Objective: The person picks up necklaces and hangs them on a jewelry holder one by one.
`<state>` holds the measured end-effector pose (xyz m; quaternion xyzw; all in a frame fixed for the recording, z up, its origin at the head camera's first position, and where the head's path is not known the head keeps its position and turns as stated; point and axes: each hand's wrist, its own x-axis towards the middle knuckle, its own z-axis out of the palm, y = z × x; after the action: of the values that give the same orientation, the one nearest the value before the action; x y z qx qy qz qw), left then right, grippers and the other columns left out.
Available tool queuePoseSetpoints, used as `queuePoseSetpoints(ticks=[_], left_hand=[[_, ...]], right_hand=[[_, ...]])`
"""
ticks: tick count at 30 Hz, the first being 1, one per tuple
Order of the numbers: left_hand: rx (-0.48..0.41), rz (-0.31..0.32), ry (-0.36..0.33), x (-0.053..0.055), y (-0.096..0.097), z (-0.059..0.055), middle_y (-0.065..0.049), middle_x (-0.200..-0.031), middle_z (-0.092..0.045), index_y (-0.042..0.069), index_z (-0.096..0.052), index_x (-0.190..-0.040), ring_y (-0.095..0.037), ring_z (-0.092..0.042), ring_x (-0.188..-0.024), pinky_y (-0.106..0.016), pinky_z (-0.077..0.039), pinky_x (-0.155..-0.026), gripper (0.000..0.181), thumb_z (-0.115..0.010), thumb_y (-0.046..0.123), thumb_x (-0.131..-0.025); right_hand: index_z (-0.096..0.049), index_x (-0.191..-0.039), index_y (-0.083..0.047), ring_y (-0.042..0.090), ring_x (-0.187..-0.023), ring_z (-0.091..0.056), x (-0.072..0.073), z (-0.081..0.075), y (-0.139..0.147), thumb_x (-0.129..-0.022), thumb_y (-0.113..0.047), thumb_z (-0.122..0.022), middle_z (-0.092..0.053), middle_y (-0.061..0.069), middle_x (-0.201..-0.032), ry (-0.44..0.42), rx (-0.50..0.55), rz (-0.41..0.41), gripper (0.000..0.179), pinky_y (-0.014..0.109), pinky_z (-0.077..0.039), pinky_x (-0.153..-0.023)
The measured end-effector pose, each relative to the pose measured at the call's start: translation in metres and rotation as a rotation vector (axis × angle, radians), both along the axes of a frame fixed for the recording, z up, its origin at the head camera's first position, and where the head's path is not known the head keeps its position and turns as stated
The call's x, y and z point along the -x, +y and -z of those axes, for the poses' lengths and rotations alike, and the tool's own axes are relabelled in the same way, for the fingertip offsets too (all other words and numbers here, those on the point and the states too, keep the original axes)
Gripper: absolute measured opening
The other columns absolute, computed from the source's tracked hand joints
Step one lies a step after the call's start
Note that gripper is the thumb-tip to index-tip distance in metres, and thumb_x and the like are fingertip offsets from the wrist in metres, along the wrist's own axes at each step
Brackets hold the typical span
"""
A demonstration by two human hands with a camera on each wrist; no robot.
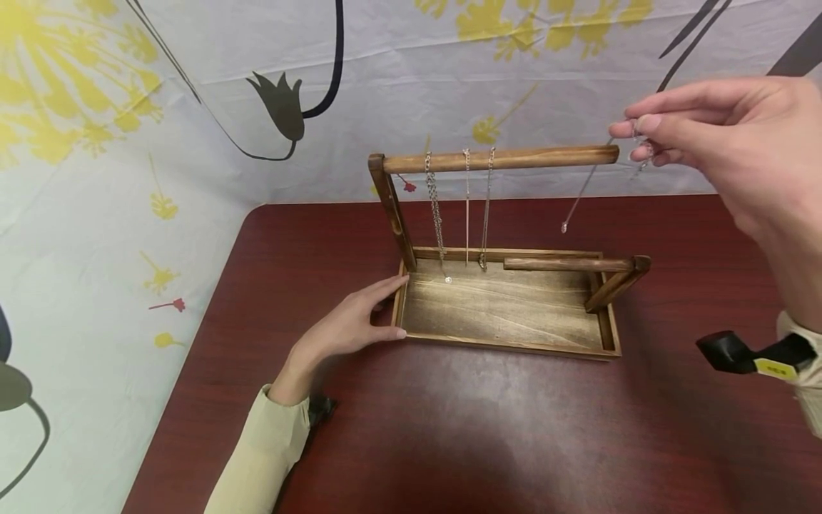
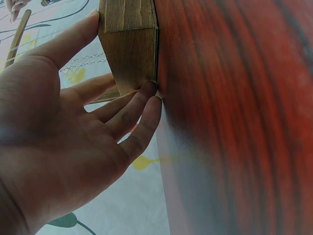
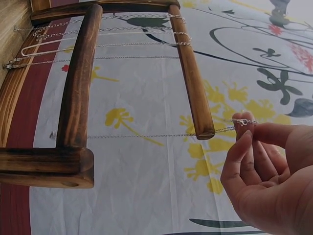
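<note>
My right hand (image 1: 738, 135) pinches a thin silver necklace (image 3: 142, 136) by its clasp end between thumb and fingertips, just beyond the free end of the upper bar (image 1: 546, 155). The chain slants down past that bar end, with a small pendant (image 1: 564, 228) at the bottom. With fingers spread, my left hand (image 1: 349, 321) rests against the left end of a wooden jewelry stand (image 1: 507, 347); its thumb touches the front corner. The other left fingertips lie low on the end wall (image 2: 132, 58), near the table. Several silver necklaces (image 1: 435, 207) hang from the upper bar's left half.
A shorter, lower bar (image 1: 559, 264) juts leftward from a post at the stand's right end. The stand sits on a dark red table (image 1: 449, 428). Behind and left hangs a white cloth (image 1: 212, 43) with yellow and grey flower prints.
</note>
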<state>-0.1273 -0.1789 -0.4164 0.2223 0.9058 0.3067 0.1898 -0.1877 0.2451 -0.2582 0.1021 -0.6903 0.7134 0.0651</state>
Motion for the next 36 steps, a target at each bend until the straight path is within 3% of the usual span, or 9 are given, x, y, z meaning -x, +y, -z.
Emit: queuePoseSetpoints(ticks=[5, 9, 18, 25, 34, 36], left_hand=[[-0.001, -0.004, -0.008, -0.0005, 0.0, -0.0009, 0.0, -0.159, -0.032, 0.021, -0.032, -0.157, -0.018, -0.03, -0.145, -0.042, -0.029, -0.116, 0.086, -0.078, 0.036, -0.087], [-0.001, -0.006, -0.008, -0.0006, 0.0, -0.0017, -0.001, -0.16, -0.032, 0.021, -0.032, -0.157, -0.018, -0.03, -0.146, -0.042, -0.028, -0.116, 0.086, -0.078, 0.036, -0.087], [-0.004, -0.001, -0.002, 0.0005, -0.0003, -0.0018, -0.001, -0.16, -0.032, 0.021, -0.032, -0.157, -0.018, -0.029, -0.146, -0.042, -0.028, -0.117, 0.085, -0.078, 0.036, -0.087], [-0.002, -0.003, -0.005, 0.0005, 0.0, -0.0016, 0.0, -0.16, -0.031, 0.021, -0.031, -0.157, -0.018, -0.029, -0.146, -0.042, -0.028, -0.116, 0.085, -0.078, 0.037, -0.087], [0.002, -0.004, -0.011, 0.0007, -0.0002, -0.0003, 0.002, -0.16, -0.031, 0.022, -0.031, -0.158, -0.017, -0.029, -0.146, -0.041, -0.029, -0.116, 0.085, -0.077, 0.036, -0.087], [0.005, -0.005, -0.012, 0.0002, -0.0001, -0.0004, 0.002, -0.16, -0.031, 0.022, -0.031, -0.158, -0.017, -0.029, -0.146, -0.041, -0.028, -0.116, 0.086, -0.078, 0.036, -0.087]], right_hand=[[-0.072, -0.109, 0.005, 0.013, -0.075, -0.069, -0.001, -0.0008, 0.0, -0.091, -0.002, -0.069, -0.076, 0.002, -0.092, 0.037, -0.198, 0.07, 0.02, 0.017, -0.05, -0.066], [-0.072, -0.111, 0.003, 0.011, -0.08, -0.067, -0.0013, -0.0009, 0.0009, -0.092, -0.004, -0.069, -0.075, -0.003, -0.092, 0.049, -0.282, 0.101, 0.021, 0.015, -0.048, -0.063], [-0.072, -0.106, 0.006, 0.01, -0.08, -0.067, 0.0001, -0.0011, -0.0013, -0.087, 0.001, -0.073, -0.074, -0.002, -0.089, 0.063, -0.26, 0.137, 0.02, 0.016, -0.047, -0.067], [-0.071, -0.104, 0.007, 0.012, -0.078, -0.071, 0.0021, 0.0015, 0.001, -0.088, 0.004, -0.07, -0.074, 0.003, -0.091, 0.054, -0.162, 0.08, 0.016, 0.015, -0.053, -0.066], [-0.068, -0.108, 0.011, 0.015, -0.078, -0.069, 0.0009, 0.0028, 0.0017, -0.089, 0.004, -0.068, -0.074, 0.007, -0.092, 0.065, -0.132, 0.032, 0.02, 0.017, -0.052, -0.068], [-0.067, -0.107, 0.012, 0.018, -0.078, -0.068, 0.0009, 0.0037, 0.0026, -0.089, 0.005, -0.067, -0.073, 0.01, -0.092, 0.054, -0.061, 0.003, 0.019, 0.018, -0.052, -0.068]])
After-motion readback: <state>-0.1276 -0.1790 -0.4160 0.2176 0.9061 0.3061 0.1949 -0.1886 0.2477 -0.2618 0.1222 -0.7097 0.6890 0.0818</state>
